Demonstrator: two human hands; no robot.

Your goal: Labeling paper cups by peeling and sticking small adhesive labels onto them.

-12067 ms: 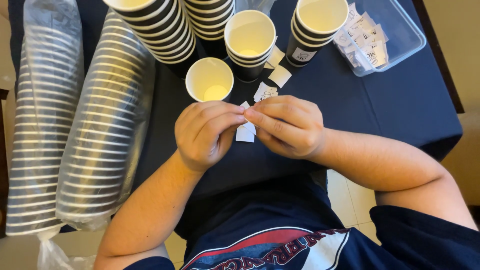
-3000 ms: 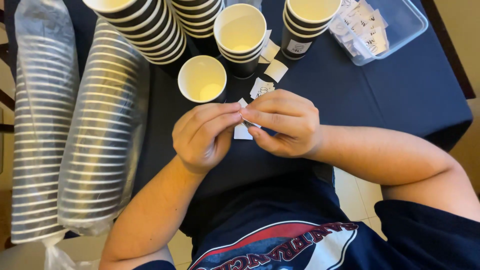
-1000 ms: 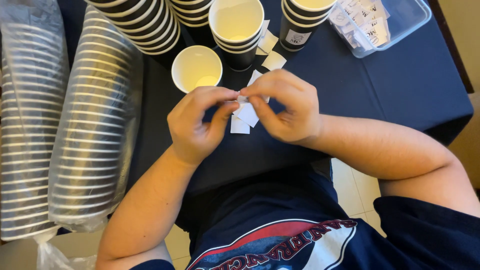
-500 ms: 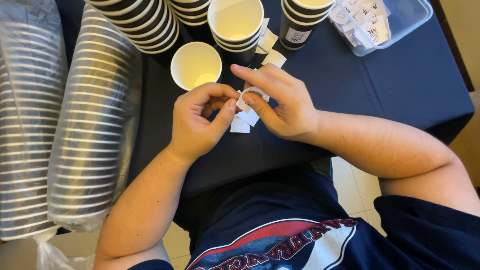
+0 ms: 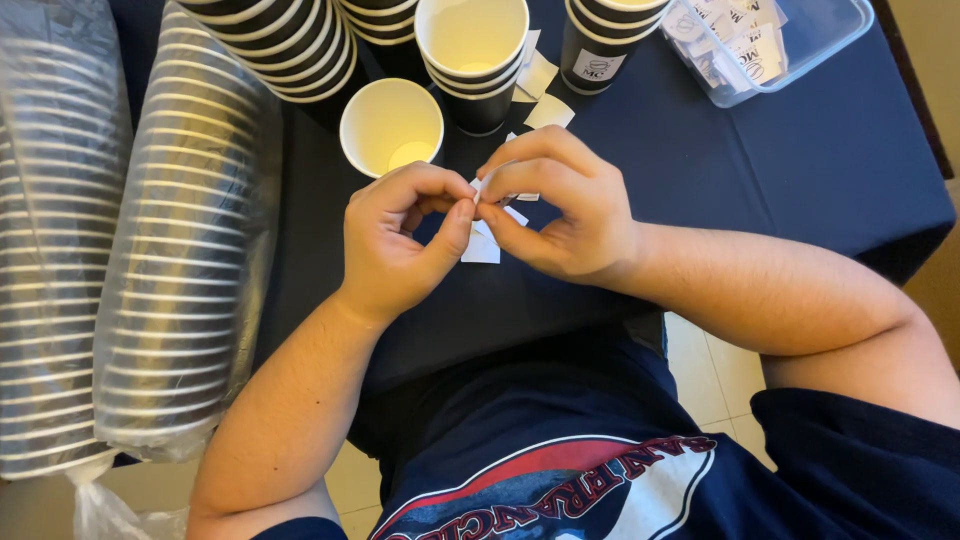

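My left hand (image 5: 395, 240) and my right hand (image 5: 560, 205) meet fingertip to fingertip over a dark blue tablecloth (image 5: 800, 170). Between thumbs and forefingers they pinch a small white paper sticker (image 5: 480, 190). A white backing slip (image 5: 483, 246) lies on the cloth just below the fingers. A single black paper cup (image 5: 391, 125) with a cream inside stands upright just beyond my left hand. Behind it stand a short stack of cups (image 5: 470, 50) and another stack (image 5: 600, 55) bearing a white label.
Two long sleeves of cups in clear plastic (image 5: 190, 250) lie along the left. More cup stacks (image 5: 290, 45) lean at the back. A clear plastic tub (image 5: 775, 45) of white stickers sits at the back right. Loose white slips (image 5: 545, 95) lie between the cups.
My right fingers have curled back down onto the sticker, closing against my left thumb and forefinger. The hands stay at the same spot over the cloth.
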